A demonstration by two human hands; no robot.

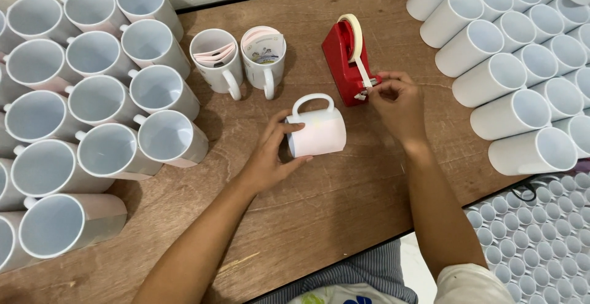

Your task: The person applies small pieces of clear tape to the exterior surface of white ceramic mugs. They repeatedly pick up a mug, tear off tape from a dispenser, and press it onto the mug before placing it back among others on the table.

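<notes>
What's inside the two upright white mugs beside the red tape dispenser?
Each upright white mug holds curled printed paper sheets; the mug bottoms beneath them are hidden.

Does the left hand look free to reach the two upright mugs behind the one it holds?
Probably not yet: the left hand grips the lying mug. The upright mugs stand just beyond, with bare table between, so nothing else blocks it.
</notes>
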